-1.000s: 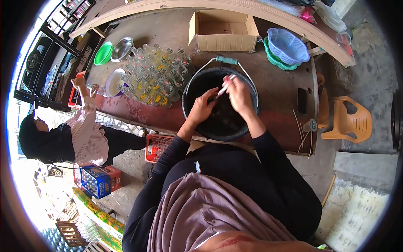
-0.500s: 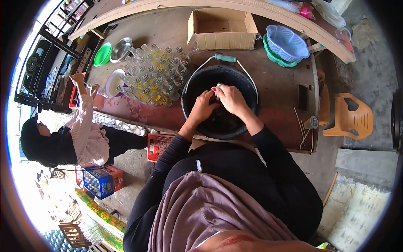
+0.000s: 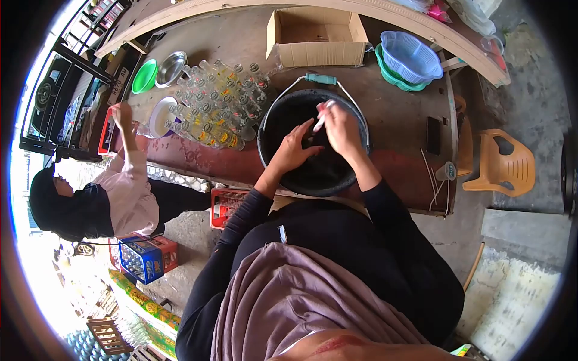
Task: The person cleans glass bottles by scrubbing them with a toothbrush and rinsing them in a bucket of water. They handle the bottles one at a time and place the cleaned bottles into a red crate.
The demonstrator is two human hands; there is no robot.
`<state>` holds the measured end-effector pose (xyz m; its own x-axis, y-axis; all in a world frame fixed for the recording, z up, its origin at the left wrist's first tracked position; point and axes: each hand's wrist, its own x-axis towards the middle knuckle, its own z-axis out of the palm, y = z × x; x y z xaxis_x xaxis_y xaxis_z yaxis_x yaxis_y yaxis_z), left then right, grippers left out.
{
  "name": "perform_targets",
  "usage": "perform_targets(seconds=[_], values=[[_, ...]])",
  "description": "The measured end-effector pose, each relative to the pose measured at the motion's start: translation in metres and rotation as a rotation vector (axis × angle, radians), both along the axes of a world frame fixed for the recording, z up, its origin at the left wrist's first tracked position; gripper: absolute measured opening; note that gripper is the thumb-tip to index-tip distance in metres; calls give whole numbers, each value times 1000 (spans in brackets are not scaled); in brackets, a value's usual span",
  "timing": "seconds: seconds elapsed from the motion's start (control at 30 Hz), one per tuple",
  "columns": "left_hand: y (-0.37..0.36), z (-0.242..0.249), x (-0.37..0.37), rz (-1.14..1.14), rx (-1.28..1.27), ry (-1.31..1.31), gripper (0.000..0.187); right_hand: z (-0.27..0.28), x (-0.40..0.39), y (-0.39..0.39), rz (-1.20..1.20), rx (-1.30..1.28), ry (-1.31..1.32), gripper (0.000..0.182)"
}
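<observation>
Over the black bucket, my right hand is closed around a narrow pink-and-white thing, too blurred to name. My left hand is lower inside the bucket, its thumb and fingers curved around something dark or see-through that I cannot make out. The bucket's inside is dark, and what lies at its bottom is hidden. Its wire handle with a teal grip rests toward the far side. Many clear glass bottles stand close together left of the bucket.
An open cardboard box and stacked plastic baskets stand behind the bucket. Bowls are at the left. A phone and a plastic cup lie right. Another person stands left, near crates.
My right hand has moved up and right, away from my left hand, showing more of the pink-and-white thing. My left hand has opened slightly. The other person's arms have shifted.
</observation>
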<state>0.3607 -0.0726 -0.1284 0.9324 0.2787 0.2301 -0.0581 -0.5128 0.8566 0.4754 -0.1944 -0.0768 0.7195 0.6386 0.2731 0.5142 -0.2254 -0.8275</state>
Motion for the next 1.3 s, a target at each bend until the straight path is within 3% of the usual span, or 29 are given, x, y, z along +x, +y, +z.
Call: perform_targets(seconds=[0.07, 0.17, 0.3, 0.37, 0.47, 0.57, 0.67, 0.77, 0.9, 0.97, 1.13, 1.23, 1.3], values=[[5, -10, 4, -55, 130, 16, 45, -18, -1, 1, 196, -32, -121, 30], [4, 1, -2, 67, 372, 73, 38, 27, -12, -9, 106, 224, -83, 23], [-3, 15, -3, 166, 394, 63, 33, 37, -1, -20, 51, 362, -309, 24], [5, 9, -4, 168, 365, 55, 31, 42, -1, -28, 22, 473, -237, 23], [9, 11, -11, 224, 313, 54, 28, 41, 1, -36, -44, 395, -252, 21], [8, 25, -17, 297, 264, 58, 26, 19, -6, -40, -75, 32, -224, 16], [14, 23, -25, 366, 380, 104, 28, -20, -11, -47, 74, -381, -141, 9], [18, 16, -29, 288, 450, 229, 28, -32, -16, -48, 77, -516, -168, 7], [13, 6, -22, 240, 477, 313, 26, -9, -20, -48, -66, -532, -204, 14], [11, 2, -16, 123, 557, 565, 27, 6, -25, -52, -115, -432, -240, 18], [13, 1, -14, 85, 529, 549, 28, 2, -36, -69, 85, -362, -241, 22], [18, 12, -29, 123, 512, 411, 31, 2, -34, -79, -95, -584, -234, 27], [17, 38, -40, 159, 119, 323, 33, -1, -31, -84, -147, -500, -286, 26]])
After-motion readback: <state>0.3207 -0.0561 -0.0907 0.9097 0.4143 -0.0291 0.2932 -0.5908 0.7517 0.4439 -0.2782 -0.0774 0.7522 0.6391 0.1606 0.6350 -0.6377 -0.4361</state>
